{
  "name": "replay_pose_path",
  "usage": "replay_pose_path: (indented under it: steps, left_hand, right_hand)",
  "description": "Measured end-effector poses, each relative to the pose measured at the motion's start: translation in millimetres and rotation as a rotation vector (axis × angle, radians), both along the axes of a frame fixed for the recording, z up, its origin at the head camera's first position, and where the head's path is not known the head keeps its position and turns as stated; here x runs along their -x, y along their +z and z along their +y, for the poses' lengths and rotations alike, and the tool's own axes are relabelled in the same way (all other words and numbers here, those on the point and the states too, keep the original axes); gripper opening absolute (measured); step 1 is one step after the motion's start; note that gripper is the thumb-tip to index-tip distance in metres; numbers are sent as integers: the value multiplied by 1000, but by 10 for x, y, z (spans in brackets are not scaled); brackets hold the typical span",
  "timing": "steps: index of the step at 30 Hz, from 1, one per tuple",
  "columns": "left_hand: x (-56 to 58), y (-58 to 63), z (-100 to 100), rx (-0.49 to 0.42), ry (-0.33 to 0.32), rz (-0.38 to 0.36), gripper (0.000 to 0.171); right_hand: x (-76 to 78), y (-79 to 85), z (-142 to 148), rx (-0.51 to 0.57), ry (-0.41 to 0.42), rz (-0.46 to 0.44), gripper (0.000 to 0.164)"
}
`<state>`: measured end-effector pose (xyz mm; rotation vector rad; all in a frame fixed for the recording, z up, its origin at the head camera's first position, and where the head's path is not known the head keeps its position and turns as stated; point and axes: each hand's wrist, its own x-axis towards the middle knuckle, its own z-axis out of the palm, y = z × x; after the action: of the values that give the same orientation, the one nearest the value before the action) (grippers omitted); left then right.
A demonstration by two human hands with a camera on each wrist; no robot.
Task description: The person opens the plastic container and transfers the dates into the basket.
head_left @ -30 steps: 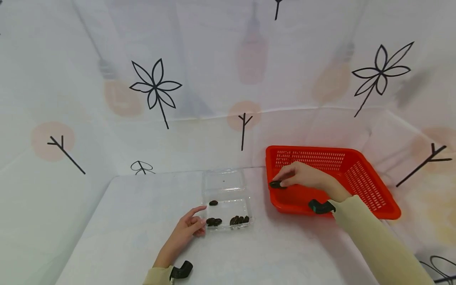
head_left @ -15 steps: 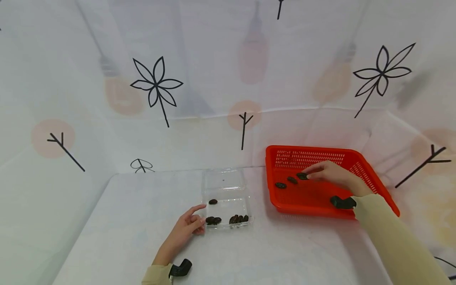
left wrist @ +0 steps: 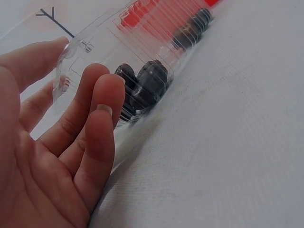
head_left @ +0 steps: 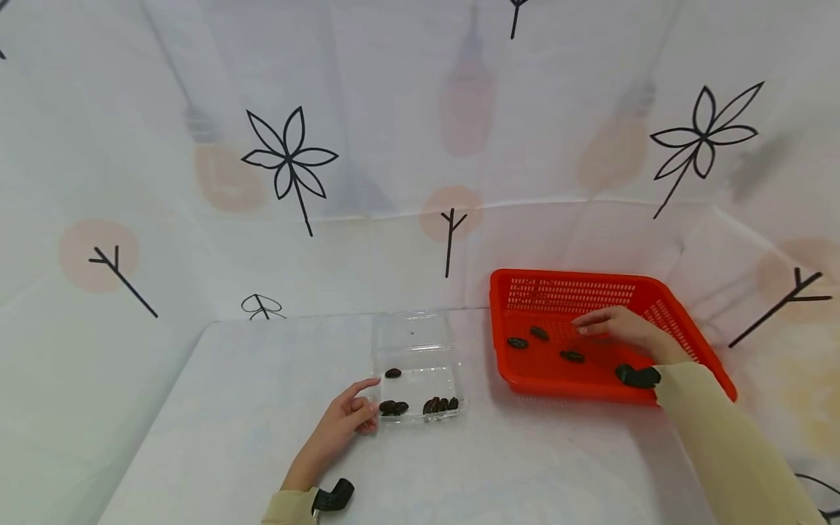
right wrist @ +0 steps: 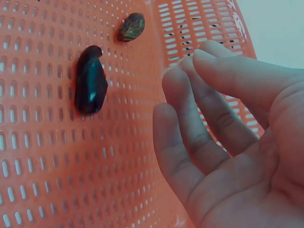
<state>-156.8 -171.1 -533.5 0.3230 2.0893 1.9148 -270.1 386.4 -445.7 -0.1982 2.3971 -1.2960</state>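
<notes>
My left hand point(head_left: 341, 419) rests against the left side of a clear plastic box point(head_left: 423, 383), index finger extended along it and the other fingers loosely bent. Inside lie several glossy dark brown ovals that look like dates: one point(head_left: 392, 373) by itself further back, a small group point(head_left: 394, 407) at front left and a row point(head_left: 441, 405) at front right. Its clear lid lies folded back. Over the red basket point(head_left: 558, 383), my right hand point(head_left: 620, 329) holds nothing, fingers slightly bent. Three similar dark ovals lie on the basket floor, one point(right wrist: 90, 80) prominent in the right wrist view.
A white cloth point(head_left: 512, 459) covers the table, and a printed white curtain point(head_left: 394, 255) rises behind it. The basket stands right of the plastic box, its slotted walls sloping outward. A wrist camera point(head_left: 636, 375) sits at the right cuff.
My right hand has moved right across the basket and let go of a dark oval. Three ovals now show spread on the basket floor. The left hand stays at the box.
</notes>
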Motion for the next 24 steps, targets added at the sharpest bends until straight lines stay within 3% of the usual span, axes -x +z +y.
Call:
replay_pose_path:
  steps: [8, 14, 24]
  left_hand:
    - [-63, 214, 34, 17, -10, 6, 52]
    - [18, -11, -11, 30, 1, -7, 52]
    - [-3, -16, 1, 26, 2, -3, 54]
  right_hand:
    - [-56, 165, -177, -54, 17, 47, 47]
    - [-57, 309, -442, -99, 83, 107, 42]
    - [-162, 583, -948, -105, 197, 178, 33]
